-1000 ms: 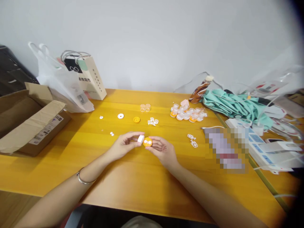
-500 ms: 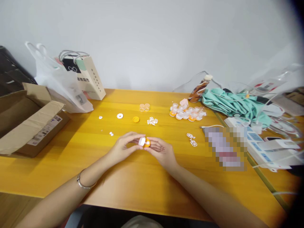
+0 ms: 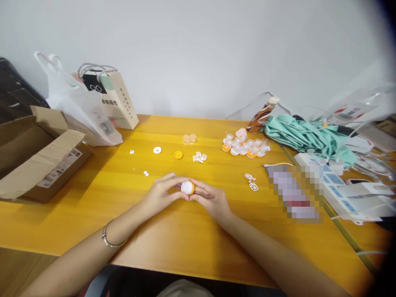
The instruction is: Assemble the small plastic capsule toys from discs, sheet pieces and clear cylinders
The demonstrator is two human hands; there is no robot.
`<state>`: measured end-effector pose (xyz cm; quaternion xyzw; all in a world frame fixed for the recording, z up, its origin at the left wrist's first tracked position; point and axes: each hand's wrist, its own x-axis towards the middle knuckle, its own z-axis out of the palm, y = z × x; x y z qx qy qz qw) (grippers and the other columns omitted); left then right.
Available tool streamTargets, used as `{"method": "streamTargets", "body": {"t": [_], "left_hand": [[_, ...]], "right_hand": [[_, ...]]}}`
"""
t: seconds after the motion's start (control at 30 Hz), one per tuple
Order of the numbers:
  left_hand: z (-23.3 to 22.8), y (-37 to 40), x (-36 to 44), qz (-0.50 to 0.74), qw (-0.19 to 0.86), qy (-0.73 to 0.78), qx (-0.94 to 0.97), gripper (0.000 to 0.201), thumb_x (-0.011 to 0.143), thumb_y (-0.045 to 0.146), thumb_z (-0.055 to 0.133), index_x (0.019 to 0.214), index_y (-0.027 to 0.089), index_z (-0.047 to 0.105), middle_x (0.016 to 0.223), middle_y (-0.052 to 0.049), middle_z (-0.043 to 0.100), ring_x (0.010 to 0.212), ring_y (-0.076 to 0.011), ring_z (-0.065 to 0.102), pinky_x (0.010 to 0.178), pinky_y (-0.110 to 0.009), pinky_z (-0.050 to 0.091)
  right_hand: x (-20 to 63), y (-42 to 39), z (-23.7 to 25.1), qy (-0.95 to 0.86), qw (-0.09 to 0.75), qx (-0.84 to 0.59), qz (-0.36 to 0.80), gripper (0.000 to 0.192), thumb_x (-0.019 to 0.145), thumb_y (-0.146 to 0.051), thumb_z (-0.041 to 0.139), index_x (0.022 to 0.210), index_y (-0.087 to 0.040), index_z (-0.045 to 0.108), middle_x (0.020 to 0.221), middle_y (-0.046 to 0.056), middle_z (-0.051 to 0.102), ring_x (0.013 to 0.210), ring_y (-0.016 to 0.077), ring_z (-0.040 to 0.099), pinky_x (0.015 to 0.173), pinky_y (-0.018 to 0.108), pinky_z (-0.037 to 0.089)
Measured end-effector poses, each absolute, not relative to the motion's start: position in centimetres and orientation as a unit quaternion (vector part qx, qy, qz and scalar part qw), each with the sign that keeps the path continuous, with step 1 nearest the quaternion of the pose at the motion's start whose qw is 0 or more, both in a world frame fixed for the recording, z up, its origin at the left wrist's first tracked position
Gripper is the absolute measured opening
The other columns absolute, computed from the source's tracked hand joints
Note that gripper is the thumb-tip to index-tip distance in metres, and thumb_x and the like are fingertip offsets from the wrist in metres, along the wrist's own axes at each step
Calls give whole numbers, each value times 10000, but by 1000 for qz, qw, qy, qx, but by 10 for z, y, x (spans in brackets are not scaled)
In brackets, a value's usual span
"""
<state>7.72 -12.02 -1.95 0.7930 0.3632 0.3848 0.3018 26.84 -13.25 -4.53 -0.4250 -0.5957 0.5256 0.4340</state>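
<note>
Just above the yellow wooden table (image 3: pixel 185 239), my left hand (image 3: pixel 162 193) and my right hand (image 3: pixel 210 199) meet fingertip to fingertip. Between them sits a small round piece: a white cap (image 3: pixel 186 187) pressed onto an orange disc (image 3: pixel 192 188). The left fingers hold the white cap, the right fingers hold the orange disc. Loose parts lie beyond the hands: an orange disc (image 3: pixel 177 155), a white ring (image 3: pixel 157 150), white lattice pieces (image 3: pixel 199 157) and two clear cups (image 3: pixel 189 139).
A heap of assembled orange, white and pink pieces (image 3: pixel 246 147) lies at the back right, near a brown bottle (image 3: pixel 262 116) and green cloth (image 3: pixel 306 136). An open cardboard box (image 3: pixel 37 156) and bags (image 3: pixel 93 105) stand at the left. A power strip (image 3: pixel 337 185) lies right.
My left hand has brought the white cap over to the orange disc and set it on top. Both hands have closed in around the joined piece.
</note>
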Motion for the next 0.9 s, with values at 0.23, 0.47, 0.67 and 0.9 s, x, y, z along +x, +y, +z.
{"method": "streamTargets", "body": {"t": [0.23, 0.47, 0.67, 0.9], "left_hand": [[-19, -121, 78, 388, 296, 363, 794, 362, 726, 300, 679, 1070, 211, 614, 805, -26, 579, 742, -139, 571, 706, -282, 494], [-19, -123, 78, 385, 274, 355, 807, 366, 754, 292, 652, 1104, 207, 588, 809, -37, 575, 749, -145, 554, 702, -293, 484], [-14, -126, 77, 347, 245, 346, 836, 374, 815, 241, 582, 1182, 198, 526, 892, -60, 565, 805, -146, 554, 737, -293, 467], [-16, -125, 77, 374, 250, 361, 817, 356, 777, 270, 630, 1116, 182, 565, 873, -60, 600, 803, -149, 569, 740, -286, 477]], "right_hand": [[266, -132, -57, -587, 435, -418, 541, 412, 712, -295, 649, 1121, -308, 598, 1008, -12, 696, 955, 217, 648, 919, 409, 485], [262, -139, -51, -585, 450, -432, 518, 419, 734, -292, 621, 1151, -291, 579, 1041, -14, 684, 956, 211, 647, 929, 398, 478], [262, -137, -52, -574, 445, -433, 533, 398, 724, -284, 631, 1120, -277, 593, 981, -2, 706, 906, 204, 664, 894, 374, 500], [262, -133, -50, -545, 441, -409, 584, 383, 680, -251, 676, 1056, -256, 603, 1005, 18, 698, 940, 214, 655, 903, 375, 501]]}}
